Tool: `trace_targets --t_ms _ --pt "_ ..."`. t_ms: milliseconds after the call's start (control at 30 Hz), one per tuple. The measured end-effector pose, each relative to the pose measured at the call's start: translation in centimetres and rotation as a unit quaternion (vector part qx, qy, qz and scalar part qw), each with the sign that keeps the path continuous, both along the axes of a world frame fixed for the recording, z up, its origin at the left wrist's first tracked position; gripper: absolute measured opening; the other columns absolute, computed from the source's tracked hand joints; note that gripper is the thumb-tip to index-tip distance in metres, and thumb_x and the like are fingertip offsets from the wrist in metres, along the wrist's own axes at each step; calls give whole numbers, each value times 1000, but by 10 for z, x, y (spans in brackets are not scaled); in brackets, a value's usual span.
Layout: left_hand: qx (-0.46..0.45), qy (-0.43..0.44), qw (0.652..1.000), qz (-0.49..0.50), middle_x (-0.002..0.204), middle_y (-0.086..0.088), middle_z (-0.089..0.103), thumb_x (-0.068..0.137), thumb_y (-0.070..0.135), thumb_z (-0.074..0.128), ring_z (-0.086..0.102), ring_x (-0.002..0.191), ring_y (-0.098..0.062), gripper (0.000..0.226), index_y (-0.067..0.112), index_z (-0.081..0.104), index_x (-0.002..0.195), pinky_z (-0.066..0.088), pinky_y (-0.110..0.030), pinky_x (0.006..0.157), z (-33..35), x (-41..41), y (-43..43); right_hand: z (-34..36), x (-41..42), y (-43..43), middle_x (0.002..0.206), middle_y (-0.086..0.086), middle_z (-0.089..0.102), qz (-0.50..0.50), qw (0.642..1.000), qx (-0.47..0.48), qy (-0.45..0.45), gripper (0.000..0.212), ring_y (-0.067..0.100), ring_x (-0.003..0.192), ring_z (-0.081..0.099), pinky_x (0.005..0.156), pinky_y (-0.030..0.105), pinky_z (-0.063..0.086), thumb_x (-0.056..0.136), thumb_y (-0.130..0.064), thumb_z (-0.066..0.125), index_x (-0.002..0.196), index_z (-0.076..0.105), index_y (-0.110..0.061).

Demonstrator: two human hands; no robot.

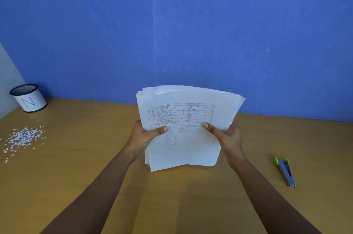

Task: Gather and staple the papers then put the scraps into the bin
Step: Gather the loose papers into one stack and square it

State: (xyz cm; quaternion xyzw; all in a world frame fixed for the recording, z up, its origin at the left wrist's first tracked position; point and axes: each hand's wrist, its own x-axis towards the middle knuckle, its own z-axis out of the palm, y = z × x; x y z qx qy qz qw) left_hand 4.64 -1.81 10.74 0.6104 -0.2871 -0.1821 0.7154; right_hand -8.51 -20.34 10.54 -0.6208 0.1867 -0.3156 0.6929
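a stack of papers (188, 128) is held upright above the middle of the wooden counter (191, 195), its lower edge just over the surface and the top sheet showing a printed table. the sheets are loosely aligned, edges fanning at the top and left. the left hand (145, 136) has its grip closed on the stack's left edge, thumb across the front. the right hand (227, 136) grips the right edge the same way. a stapler (285, 171) with green tips lies on the counter to the right, well apart. paper scraps (23, 138) are scattered at far left, near a mesh-rimmed bin (28, 98) by the blue wall (172, 23).
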Motion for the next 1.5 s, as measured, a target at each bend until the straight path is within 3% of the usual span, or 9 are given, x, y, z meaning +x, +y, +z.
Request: trace_targets --t_ms 167,367,600,800,967,1100,1233,1367,1500 --pt "0 -15 1000 -2 90 15 74 72 -1 71 69 89 -6 32 21 66 95 54 -17 71 3 2 4 3 0 2 93 -5 75 5 1000 -10 -16 30 12 86 72 67 21 57 68 -11 77 97 68 -16" --pt "4 6 1000 -1 90 11 74 64 3 78 70 87 -9 35 21 69 93 55 -19 70 -5 1 6 -5 -2 2 103 2 73 9 1000 -15 -12 52 16 92 71 69 23 57 63 -16 81 111 62 -7" --pt "1 25 999 30 89 15 74 80 2 65 70 89 -9 26 24 67 94 56 -21 70 -13 -2 0 -16 -5 -1 100 1 74 24 999 -17 20 37 14 88 72 65 21 56 72 -10 76 107 66 -9" --pt "-96 95 987 89 98 6 73 83 3 61 69 94 -13 24 17 66 101 58 -29 75 -11 1 2 -47 -17 -15 89 6 75 -2 994 0 109 18 26 82 71 68 34 57 73 -17 77 87 69 -10" --pt "-116 167 968 150 89 11 74 83 3 62 69 87 -6 23 15 64 102 58 -23 71 -24 -2 -1 -60 -24 -19 80 0 73 -3 991 96 95 11 22 77 66 62 27 54 76 -16 72 83 66 -10" --pt "-117 227 951 175 95 8 70 82 8 64 68 86 -5 22 16 64 103 57 -29 79 -33 -10 -5 -61 -30 -27 89 -2 74 27 972 228 44 54 11 78 69 60 23 57 47 -37 88 92 67 -15" --pt "-130 300 925 192 99 3 66 83 12 65 63 88 -14 28 12 61 111 51 -36 82 -36 -18 -15 -62 -30 -18 109 5 70 64 955 290 10 40 17 93 69 71 29 60 75 -19 65 114 61 -10" --pt "-143 352 903 199 104 2 66 82 18 67 62 96 -19 33 16 61 114 50 -36 80 -42 -23 -24 -68 -19 5 115 8 67 59 970 231 55 37 27 107 62 85 44 55 83 -14 63 119 57 -10" --pt "-142 354 906 184 112 -3 65 84 14 64 61 101 -22 30 14 61 114 50 -42 86 -45 -15 -17 -71 -16 9 111 5 68 23 975 207 75 34 23 103 64 78 38 55 85 -11 63 118 57 -9"
